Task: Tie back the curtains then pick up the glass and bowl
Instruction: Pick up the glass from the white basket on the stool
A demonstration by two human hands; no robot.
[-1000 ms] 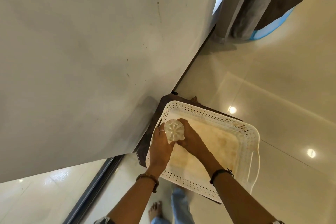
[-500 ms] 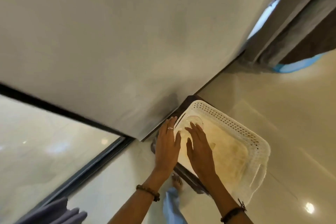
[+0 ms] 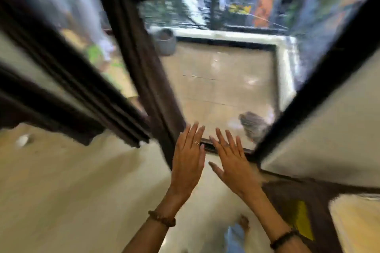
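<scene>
I see both hands held out in front with fingers straight and spread, holding nothing: the left hand, with a ring on one finger and a beaded bracelet at the wrist, and the right hand just beside it, a dark wristband on its arm. The whole view is blurred. The dark brown curtain hangs left of and beyond the hands, in front of the glass door onto a tiled balcony. I can't make out the glass or the bowl anywhere. A grey pot stands in the balcony's far corner.
</scene>
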